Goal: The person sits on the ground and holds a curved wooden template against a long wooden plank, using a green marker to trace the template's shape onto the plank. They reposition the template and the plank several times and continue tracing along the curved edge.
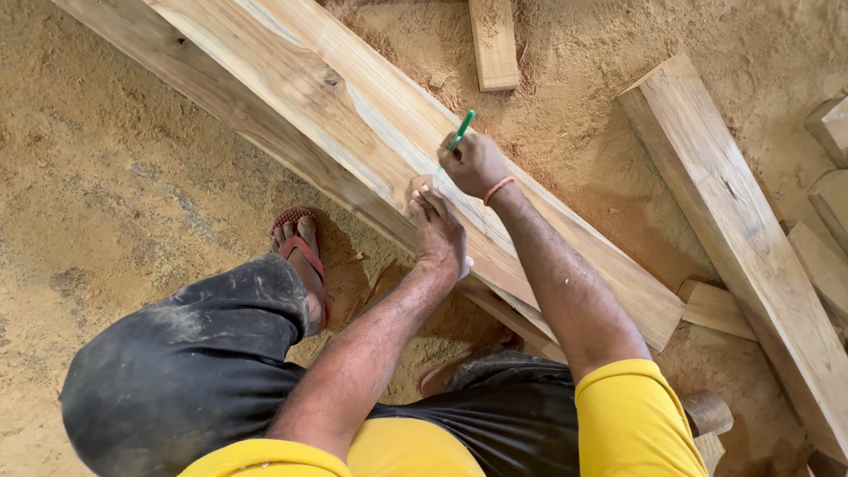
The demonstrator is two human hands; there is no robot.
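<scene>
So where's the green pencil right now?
The green pencil is in the right hand, upper middle of the head view, tip on the long plank, just beyond the left hand.

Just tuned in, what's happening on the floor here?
A person crouches over a long wooden plank lying on the sawdust floor. The right hand holds a green pencil with its tip on the plank's top face. The left hand rests flat on the plank's near edge. A second beam lies to the right, untouched.
</scene>
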